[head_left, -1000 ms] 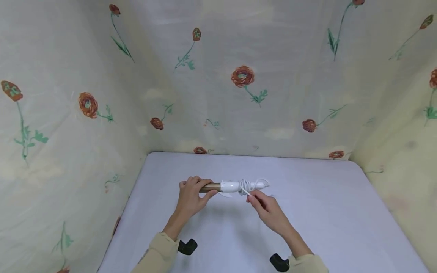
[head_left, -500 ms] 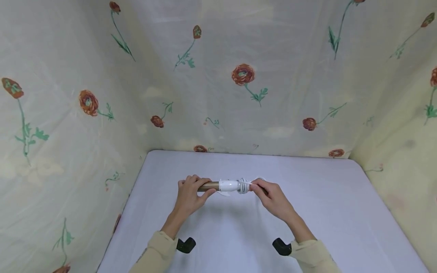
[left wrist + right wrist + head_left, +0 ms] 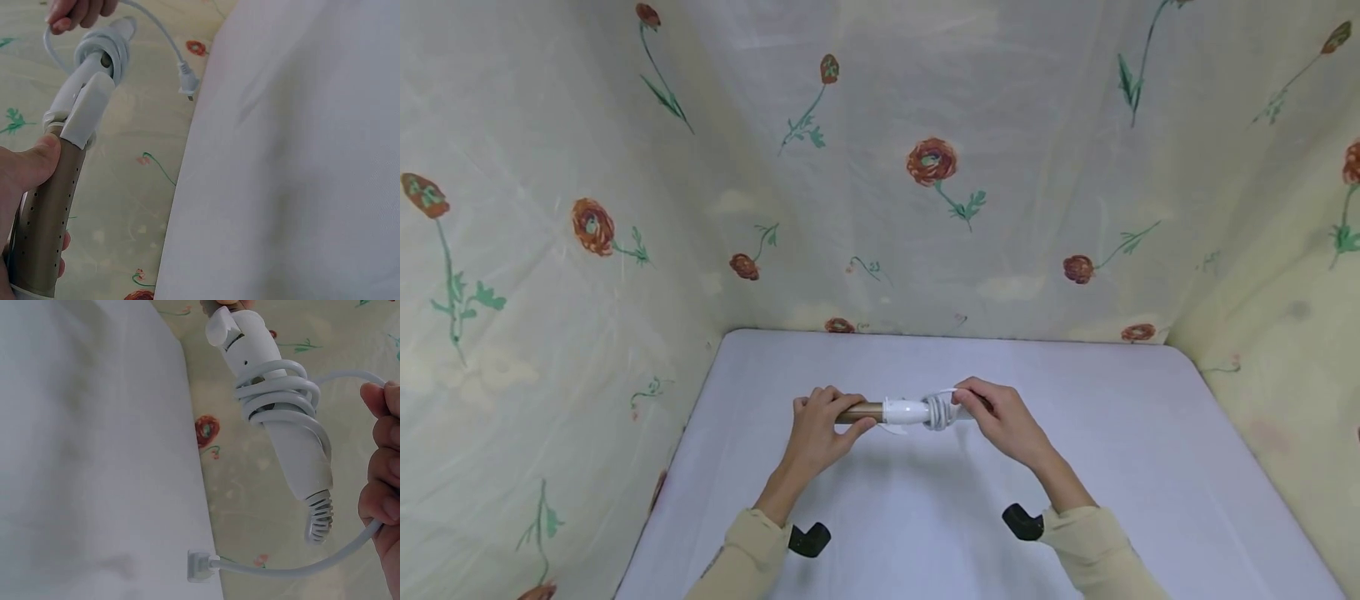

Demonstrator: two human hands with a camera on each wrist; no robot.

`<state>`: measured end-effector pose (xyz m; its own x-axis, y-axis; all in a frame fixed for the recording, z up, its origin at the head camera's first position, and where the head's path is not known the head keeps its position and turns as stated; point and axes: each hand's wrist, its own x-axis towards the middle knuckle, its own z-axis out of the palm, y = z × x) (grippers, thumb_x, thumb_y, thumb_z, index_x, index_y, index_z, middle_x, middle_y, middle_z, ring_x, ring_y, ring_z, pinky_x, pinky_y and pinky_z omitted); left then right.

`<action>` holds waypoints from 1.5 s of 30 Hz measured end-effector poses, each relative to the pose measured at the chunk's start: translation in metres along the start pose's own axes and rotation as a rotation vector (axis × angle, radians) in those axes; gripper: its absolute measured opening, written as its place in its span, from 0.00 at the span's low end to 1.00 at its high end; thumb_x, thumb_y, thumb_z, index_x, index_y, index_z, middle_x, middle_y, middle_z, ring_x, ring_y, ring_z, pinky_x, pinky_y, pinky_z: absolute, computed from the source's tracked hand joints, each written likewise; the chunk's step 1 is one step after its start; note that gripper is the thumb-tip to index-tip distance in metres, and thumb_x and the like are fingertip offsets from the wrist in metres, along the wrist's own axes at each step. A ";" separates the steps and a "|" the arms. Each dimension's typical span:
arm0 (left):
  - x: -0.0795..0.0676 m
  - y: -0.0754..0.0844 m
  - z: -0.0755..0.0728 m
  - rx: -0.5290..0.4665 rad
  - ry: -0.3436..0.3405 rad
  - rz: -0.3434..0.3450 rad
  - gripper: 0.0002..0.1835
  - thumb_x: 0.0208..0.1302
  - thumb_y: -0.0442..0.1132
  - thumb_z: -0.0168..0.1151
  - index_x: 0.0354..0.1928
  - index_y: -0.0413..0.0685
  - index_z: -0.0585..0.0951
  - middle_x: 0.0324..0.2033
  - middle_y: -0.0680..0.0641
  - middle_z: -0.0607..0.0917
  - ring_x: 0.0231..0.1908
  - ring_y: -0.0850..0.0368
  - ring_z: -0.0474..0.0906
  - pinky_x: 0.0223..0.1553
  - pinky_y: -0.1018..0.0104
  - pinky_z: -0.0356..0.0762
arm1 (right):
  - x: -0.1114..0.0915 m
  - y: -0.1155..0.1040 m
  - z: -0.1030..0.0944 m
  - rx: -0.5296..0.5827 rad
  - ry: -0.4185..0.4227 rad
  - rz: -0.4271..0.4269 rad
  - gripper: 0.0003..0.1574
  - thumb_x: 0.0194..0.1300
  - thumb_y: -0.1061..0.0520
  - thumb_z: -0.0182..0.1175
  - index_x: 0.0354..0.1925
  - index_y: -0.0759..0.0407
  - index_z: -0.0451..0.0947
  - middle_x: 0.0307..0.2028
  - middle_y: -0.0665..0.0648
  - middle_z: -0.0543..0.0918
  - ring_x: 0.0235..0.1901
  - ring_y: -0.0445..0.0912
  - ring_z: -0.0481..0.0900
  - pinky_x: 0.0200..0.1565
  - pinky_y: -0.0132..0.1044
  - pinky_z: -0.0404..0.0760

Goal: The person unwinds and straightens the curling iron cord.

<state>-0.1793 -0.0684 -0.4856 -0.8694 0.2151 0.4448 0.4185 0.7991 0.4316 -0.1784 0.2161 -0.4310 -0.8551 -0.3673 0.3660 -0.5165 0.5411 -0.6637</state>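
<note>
A curling iron [image 3: 906,411] with a white handle and a brown, perforated barrel [image 3: 49,206] is held level above the table. My left hand [image 3: 816,429] grips it by the barrel, thumb on the near side. Several turns of white power cord [image 3: 278,394] are wound around the handle. At the handle's right end my right hand [image 3: 1003,425] holds the cord's free part, fingers curled around it. The cord's plug [image 3: 187,78] dangles below that hand. In the right wrist view, the ribbed cord guard [image 3: 320,515] shows at the handle's tip.
A white table [image 3: 1075,467] lies beneath both hands. Flower-printed cloth [image 3: 880,167] hangs around its back and sides. A black curved piece sits at each sleeve cuff, such as the left black piece [image 3: 810,540].
My right hand has moved from the near side of the handle up and to the right, drawing the cord over it. The cord's loose loops now lie tighter. My left hand has stayed in place.
</note>
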 end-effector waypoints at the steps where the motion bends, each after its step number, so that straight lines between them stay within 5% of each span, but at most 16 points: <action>1: 0.000 0.000 0.000 -0.003 -0.005 0.003 0.21 0.53 0.60 0.66 0.45 0.58 0.84 0.31 0.53 0.81 0.33 0.57 0.71 0.38 0.59 0.55 | 0.001 0.001 0.000 -0.006 0.004 -0.001 0.06 0.69 0.58 0.55 0.37 0.55 0.79 0.28 0.52 0.81 0.23 0.35 0.67 0.27 0.30 0.68; 23: -0.009 -0.003 0.000 -0.023 -0.097 0.046 0.21 0.56 0.63 0.62 0.46 0.62 0.83 0.32 0.56 0.80 0.33 0.61 0.69 0.40 0.62 0.55 | 0.007 0.019 -0.004 -0.012 -0.009 0.071 0.09 0.70 0.55 0.53 0.38 0.55 0.79 0.28 0.49 0.81 0.21 0.35 0.63 0.27 0.31 0.67; 34: -0.008 -0.003 -0.009 -0.079 -0.133 0.049 0.20 0.56 0.60 0.63 0.46 0.59 0.83 0.33 0.55 0.81 0.33 0.62 0.68 0.38 0.63 0.54 | 0.011 0.032 -0.001 -0.001 -0.051 0.111 0.13 0.71 0.52 0.51 0.39 0.57 0.79 0.22 0.47 0.70 0.21 0.37 0.62 0.25 0.32 0.65; 45: -0.012 -0.009 -0.011 -0.136 -0.159 0.015 0.20 0.56 0.60 0.64 0.47 0.60 0.83 0.34 0.57 0.81 0.35 0.63 0.68 0.39 0.64 0.55 | 0.012 0.048 0.004 0.000 -0.117 0.129 0.15 0.73 0.50 0.49 0.40 0.55 0.80 0.29 0.51 0.80 0.26 0.39 0.68 0.34 0.33 0.71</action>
<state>-0.1701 -0.0842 -0.4864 -0.8887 0.3211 0.3274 0.4543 0.7140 0.5328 -0.2137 0.2345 -0.4610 -0.9033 -0.3799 0.1993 -0.4024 0.5894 -0.7005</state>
